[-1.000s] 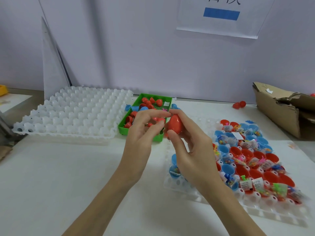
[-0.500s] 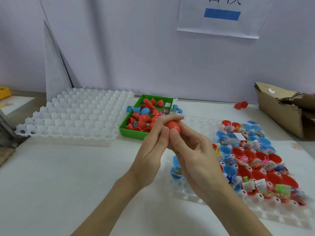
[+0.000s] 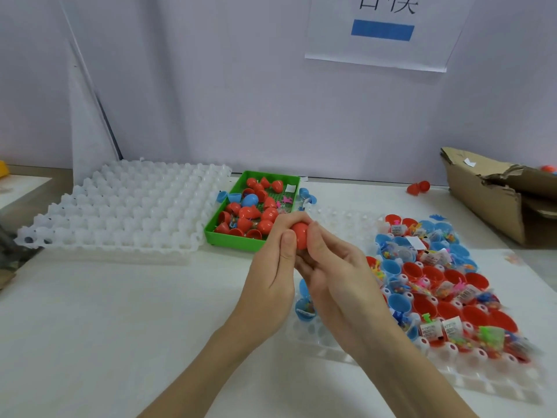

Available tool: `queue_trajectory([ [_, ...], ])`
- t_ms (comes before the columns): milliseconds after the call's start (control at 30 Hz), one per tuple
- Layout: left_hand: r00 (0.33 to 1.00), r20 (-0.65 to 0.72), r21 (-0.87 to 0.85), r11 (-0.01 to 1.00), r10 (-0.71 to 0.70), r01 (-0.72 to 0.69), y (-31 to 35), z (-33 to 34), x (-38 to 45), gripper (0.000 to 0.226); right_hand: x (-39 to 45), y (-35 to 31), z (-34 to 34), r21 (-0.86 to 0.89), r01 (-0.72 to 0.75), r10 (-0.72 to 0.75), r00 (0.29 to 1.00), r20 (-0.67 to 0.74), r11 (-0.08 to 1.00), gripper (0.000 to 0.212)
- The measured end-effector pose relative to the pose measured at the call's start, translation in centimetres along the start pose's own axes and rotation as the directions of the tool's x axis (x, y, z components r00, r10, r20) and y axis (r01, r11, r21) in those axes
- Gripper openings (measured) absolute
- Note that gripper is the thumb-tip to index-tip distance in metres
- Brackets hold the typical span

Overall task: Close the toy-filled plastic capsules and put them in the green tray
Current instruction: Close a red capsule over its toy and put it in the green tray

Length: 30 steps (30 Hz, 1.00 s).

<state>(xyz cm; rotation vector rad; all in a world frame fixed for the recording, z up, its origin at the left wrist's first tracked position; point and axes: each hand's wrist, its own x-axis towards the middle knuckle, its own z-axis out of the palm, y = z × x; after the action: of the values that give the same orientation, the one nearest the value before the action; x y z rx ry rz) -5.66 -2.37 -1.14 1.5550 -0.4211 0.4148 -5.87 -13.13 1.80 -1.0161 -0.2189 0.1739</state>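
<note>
Green tray [image 3: 229, 238] lies right of empty grid tray [image 3: 126, 206].

Bright, even light fills the room; shadows under the hands [image 3: 304, 267] are faint, and the desk [image 3: 120, 312] edges bow slightly.

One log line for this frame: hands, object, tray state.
left hand+right hand: grip red capsule | green tray: holds capsules | step: closing, not yet placed

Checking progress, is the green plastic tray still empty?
No, the green plastic tray already holds many red capsules and a blue one.
</note>
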Motion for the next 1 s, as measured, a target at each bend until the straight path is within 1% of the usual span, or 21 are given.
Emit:
queue_trajectory([
  [67, 1.0, -0.012, -0.007, 1.0, 0.002, -0.002, -0.1, 0.1, 0.0, 0.032, 0.1, -0.2, -0.2, 0.021, -0.013, 0.013, 1.0, 0.005, 1.0, 0.033],
  [233, 0.997, 0.018, -0.054, 0.995, -0.08, 0.081, -0.2, -0.5, 0.4, 0.034, 0.3, -0.3, -0.4, 0.041, -0.075, 0.074, 0.997, 0.027, 0.996, 0.032],
  [333, 0.994, 0.039, -0.078, 0.991, -0.102, 0.105, -0.2, -0.8, 0.4, 0.036, 0.3, -0.2, -0.3, 0.069, -0.094, 0.09, 0.994, 0.056, 0.993, 0.031],
  [400, 0.994, 0.066, -0.054, 0.995, -0.083, 0.086, -0.1, -0.9, 0.4, 0.036, 0.3, -0.3, -0.5, 0.079, -0.097, 0.091, 0.993, 0.077, 0.992, 0.031],
  [467, 0.996, 0.075, 0.017, 0.999, -0.043, 0.041, -0.1, -0.9, 0.5, 0.032, 0.3, -0.4, -0.6, 0.101, -0.103, 0.095, 0.992, 0.081, 0.99, 0.032],
  [600, 0.998, 0.053, 0.127, 0.992, 0.013, -0.02, -0.4, -0.7, 0.4, 0.024, 0.3, -0.2, -0.6, 0.113, -0.109, 0.104, 0.993, 0.054, 0.988, 0.033],
  [767, 0.996, 0.051, 0.147, 0.986, 0.068, -0.075, -0.1, -0.8, 0.6, 0.023, 0.4, -0.2, -0.8, 0.059, -0.032, 0.031, 0.999, 0.018, 0.998, 0.027],
  [833, 0.997, 0.032, 0.133, 0.989, 0.064, -0.068, -0.1, -1.1, 0.7, 0.02, 0.4, -0.2, -0.9, 0.035, -0.054, 0.053, 0.998, 0.023, 0.998, 0.027],
  [933, 0.999, -0.037, 0.146, 0.989, 0.025, -0.019, -0.2, -1.5, 0.8, 0.033, 0.7, -0.4, -0.9, 0.016, -0.123, 0.122, 0.992, 0.032, 0.992, 0.034],
  [1000, 0.998, -0.05, 0.119, 0.993, 0.025, -0.019, -0.1, -1.5, 0.9, 0.042, 1.0, -0.8, -1.0, 0.005, -0.131, 0.131, 0.991, 0.009, 0.991, 0.04],
])
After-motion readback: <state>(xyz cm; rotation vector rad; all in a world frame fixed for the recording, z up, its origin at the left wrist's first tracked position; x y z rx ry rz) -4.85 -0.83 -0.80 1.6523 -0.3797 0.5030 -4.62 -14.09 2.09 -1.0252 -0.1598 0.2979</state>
